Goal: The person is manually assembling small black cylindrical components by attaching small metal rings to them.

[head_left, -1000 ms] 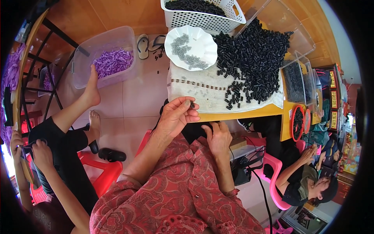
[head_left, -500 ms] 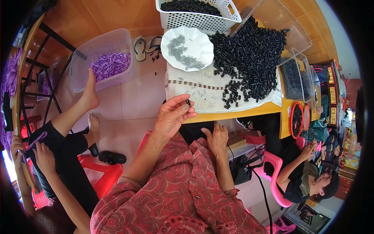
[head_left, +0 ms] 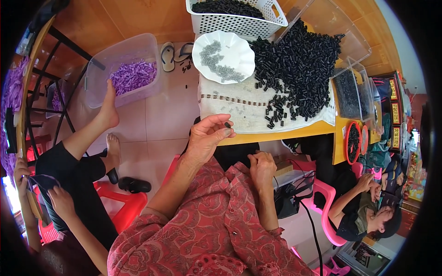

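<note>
My left hand (head_left: 206,140) is raised just off the table's near edge, with its thumb and fingers pinched on a small black tube-like piece (head_left: 227,125). Lower and to the right, by my lap, my right hand (head_left: 263,171) is closed with its fingers curled in. Whatever it may hold is hidden. Beyond my left hand, a white scalloped plate (head_left: 245,55) bears many tiny clear-grey pieces (head_left: 212,57). To its right, a large heap of short black tubes (head_left: 299,69) covers much of the white cloth (head_left: 218,110).
A white perforated basket (head_left: 230,23) of black pieces stands behind the plate. Clear boxes (head_left: 352,94) and a red round tray (head_left: 352,142) lie to the right. At left, a co-worker's foot (head_left: 109,108) rests by a tub (head_left: 99,80) of purple strips. Another person sits at right.
My right hand has drawn its fingers and thumb together from a looser spread. My left hand keeps its pinch on the black piece, and the view has shifted slightly.
</note>
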`<state>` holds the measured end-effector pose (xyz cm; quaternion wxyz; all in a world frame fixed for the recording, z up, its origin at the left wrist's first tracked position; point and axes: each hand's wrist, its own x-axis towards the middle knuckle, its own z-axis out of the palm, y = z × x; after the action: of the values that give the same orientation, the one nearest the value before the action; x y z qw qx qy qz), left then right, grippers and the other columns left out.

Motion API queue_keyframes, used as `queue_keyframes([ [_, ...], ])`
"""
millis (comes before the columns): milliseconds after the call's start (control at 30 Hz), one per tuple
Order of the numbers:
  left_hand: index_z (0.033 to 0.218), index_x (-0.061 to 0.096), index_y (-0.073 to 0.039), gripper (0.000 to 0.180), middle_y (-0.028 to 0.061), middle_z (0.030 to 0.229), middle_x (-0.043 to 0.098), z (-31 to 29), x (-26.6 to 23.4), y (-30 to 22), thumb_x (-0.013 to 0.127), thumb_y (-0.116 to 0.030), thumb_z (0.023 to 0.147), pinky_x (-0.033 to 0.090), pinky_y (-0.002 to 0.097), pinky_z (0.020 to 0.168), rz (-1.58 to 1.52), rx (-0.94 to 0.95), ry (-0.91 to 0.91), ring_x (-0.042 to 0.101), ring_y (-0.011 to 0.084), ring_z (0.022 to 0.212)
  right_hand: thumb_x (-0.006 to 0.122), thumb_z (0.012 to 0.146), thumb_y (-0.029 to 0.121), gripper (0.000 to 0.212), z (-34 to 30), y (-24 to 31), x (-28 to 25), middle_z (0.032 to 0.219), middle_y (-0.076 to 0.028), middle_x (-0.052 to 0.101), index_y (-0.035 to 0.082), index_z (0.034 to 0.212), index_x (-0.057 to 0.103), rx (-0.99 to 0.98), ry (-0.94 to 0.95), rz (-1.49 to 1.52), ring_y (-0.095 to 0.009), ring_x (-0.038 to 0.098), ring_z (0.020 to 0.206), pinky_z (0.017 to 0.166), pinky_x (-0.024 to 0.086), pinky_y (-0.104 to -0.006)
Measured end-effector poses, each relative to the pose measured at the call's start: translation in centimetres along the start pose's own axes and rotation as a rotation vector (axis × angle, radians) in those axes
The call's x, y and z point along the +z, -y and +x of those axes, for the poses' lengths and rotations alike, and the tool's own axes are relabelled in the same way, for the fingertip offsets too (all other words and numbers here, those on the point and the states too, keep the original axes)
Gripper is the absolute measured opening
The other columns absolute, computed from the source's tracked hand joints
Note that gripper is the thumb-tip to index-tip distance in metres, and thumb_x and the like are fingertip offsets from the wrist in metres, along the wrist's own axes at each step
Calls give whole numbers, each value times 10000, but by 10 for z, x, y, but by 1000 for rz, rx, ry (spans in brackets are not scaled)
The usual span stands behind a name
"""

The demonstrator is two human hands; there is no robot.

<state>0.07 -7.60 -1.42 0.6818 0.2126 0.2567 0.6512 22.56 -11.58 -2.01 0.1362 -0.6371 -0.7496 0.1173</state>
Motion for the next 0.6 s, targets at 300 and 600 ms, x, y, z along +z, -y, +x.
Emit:
queue_keyframes([
  [300, 1241, 586, -42, 306, 141, 1076, 637, 0, 0, -7, 566, -12, 938, 572, 365, 845, -345, -156, 27, 642, 191, 895, 750, 796, 328, 563, 24, 3, 21, 1013, -262, 661, -3, 1220, 582, 139, 21, 163, -458, 628, 908, 784, 498, -480],
  [600, 1202, 593, -31, 252, 151, 1096, 642, 2, -4, -3, 558, -34, 952, 577, 375, 856, -367, -213, -29, 653, 182, 901, 734, 804, 225, 315, 22, 7, 7, 818, -217, 669, 3, 1018, 668, 62, -73, 127, -410, 650, 758, 670, 514, -459],
])
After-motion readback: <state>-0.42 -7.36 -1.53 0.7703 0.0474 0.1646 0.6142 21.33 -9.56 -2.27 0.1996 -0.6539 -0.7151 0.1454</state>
